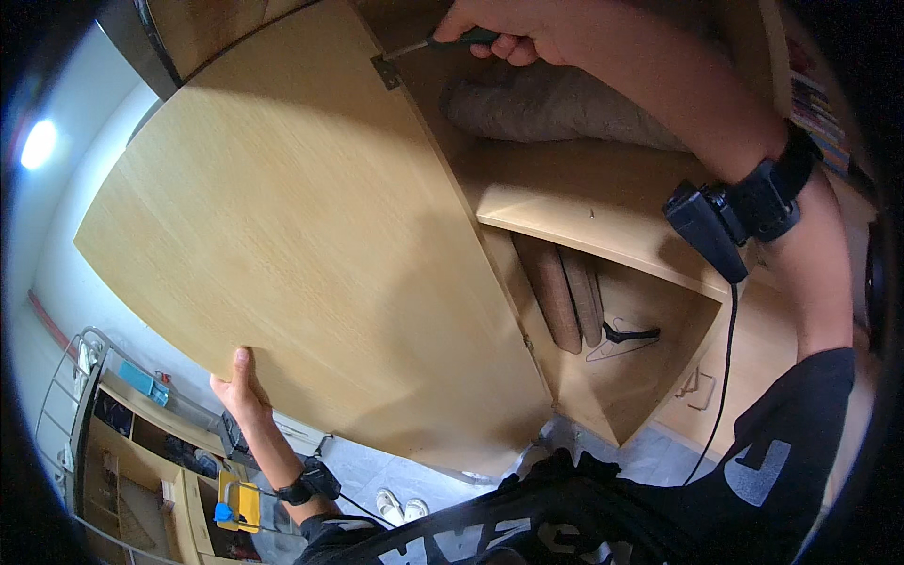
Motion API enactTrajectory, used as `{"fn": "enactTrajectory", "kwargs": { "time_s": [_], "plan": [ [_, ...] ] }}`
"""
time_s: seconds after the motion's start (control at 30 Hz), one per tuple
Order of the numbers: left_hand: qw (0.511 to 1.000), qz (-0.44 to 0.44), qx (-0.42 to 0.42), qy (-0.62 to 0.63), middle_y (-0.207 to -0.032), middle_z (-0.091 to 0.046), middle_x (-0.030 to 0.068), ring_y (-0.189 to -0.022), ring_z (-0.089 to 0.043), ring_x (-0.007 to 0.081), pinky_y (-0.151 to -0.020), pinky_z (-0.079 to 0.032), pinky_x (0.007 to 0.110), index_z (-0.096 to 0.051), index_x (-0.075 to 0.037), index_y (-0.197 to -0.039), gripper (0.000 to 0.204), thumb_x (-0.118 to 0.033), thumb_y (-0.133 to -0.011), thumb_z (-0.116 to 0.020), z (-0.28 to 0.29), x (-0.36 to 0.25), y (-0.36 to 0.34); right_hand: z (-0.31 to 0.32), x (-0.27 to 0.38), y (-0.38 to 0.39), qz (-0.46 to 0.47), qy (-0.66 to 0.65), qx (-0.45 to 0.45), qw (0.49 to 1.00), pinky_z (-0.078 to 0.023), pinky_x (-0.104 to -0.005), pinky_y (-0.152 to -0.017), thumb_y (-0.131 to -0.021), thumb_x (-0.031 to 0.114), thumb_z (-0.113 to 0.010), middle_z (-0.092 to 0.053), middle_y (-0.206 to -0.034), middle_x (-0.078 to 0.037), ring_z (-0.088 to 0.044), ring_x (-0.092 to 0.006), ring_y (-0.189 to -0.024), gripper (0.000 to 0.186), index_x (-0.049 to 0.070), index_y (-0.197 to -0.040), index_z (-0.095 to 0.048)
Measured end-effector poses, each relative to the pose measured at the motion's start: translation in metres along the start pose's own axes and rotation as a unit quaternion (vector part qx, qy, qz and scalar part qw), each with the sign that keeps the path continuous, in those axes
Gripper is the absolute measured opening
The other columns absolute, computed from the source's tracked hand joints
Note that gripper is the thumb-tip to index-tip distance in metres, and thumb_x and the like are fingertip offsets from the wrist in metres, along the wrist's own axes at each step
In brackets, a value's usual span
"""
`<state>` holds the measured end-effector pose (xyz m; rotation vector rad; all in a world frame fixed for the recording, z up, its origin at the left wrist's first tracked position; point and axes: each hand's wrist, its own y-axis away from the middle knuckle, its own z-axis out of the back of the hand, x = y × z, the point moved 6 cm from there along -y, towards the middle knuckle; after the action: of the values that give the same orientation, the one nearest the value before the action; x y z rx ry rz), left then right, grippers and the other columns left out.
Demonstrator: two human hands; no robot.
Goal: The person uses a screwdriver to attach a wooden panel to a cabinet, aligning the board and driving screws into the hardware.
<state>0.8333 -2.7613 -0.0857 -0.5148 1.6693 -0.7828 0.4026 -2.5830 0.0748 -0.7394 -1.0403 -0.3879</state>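
Note:
My left hand (247, 388) grips the lower-left edge of a pale wooden cabinet door (273, 217), its thumb lying on the face I see and its other fingers hidden behind. At the top, my right hand (513, 30) is closed around the dark green handle of a screwdriver (463, 38). The thin shaft reaches left to a metal hinge (386, 72) near the door's upper inner edge; whether the tip sits in a screw is too small to tell. Lower on that same edge is another small hinge (528, 343).
Inside the cabinet, a grey-brown rolled fabric (556, 102) lies above a shelf (593, 247). Below are brown padded pieces (554, 297) and a hanger (629, 334). A yellow chair (240, 501), a metal bunk frame (56, 414) and white shoes (403, 508) appear at lower left.

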Motion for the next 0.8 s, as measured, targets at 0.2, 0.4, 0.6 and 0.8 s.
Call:
{"fn": "enactTrajectory", "kwargs": {
  "time_s": [0.2,0.4,0.6,0.8],
  "plan": [
    [1.000,0.000,0.004,0.014,-0.095,-0.057,0.0106,-0.083,-0.056,0.0168,-0.076,-0.045,0.028,-0.050,0.006,-0.105,0.040,-0.015,-0.075,-0.068,-0.003,0.003,-0.002,0.006,0.021,0.021,0.213,0.304,-0.006,0.929,-0.042,-0.0403,-0.049,-0.077,0.020,-0.062,-0.061,-0.072,-0.015,-0.054,-0.0222,-0.053,0.026,-0.002,-0.090,-0.062],
    [0.999,-0.015,-0.014,-0.043,-0.095,-0.057,0.0100,-0.082,-0.055,0.0159,-0.076,-0.044,0.027,-0.051,0.004,-0.103,0.039,-0.016,-0.076,-0.069,0.014,-0.064,0.009,0.008,-0.021,0.156,0.319,0.224,0.153,0.908,-0.045,-0.0311,-0.060,-0.078,0.026,-0.055,-0.060,-0.069,-0.012,-0.057,-0.0210,-0.060,0.028,0.000,-0.087,-0.062],
    [0.915,-0.189,-0.145,-0.326,-0.105,-0.051,0.0183,-0.086,-0.054,0.0234,-0.080,-0.050,0.035,-0.038,0.003,-0.117,0.050,-0.005,-0.077,-0.066,0.007,-0.069,0.022,0.068,-0.157,0.242,0.229,-0.011,0.248,0.941,-0.046,-0.0292,-0.052,-0.075,0.024,-0.059,-0.063,-0.074,-0.017,-0.060,-0.0258,-0.058,0.030,-0.002,-0.088,-0.064],
    [0.816,-0.447,-0.070,-0.360,-0.112,-0.049,0.0156,-0.099,-0.052,0.0256,-0.089,-0.044,0.037,-0.040,0.003,-0.115,0.052,-0.008,-0.074,-0.070,-0.079,-0.066,0.040,0.201,-0.273,0.385,0.123,-0.156,-0.123,0.972,-0.030,-0.0221,-0.042,-0.085,0.040,-0.050,-0.053,-0.066,-0.011,-0.039,-0.0085,-0.045,0.054,-0.008,-0.109,-0.050]
  ]
}}
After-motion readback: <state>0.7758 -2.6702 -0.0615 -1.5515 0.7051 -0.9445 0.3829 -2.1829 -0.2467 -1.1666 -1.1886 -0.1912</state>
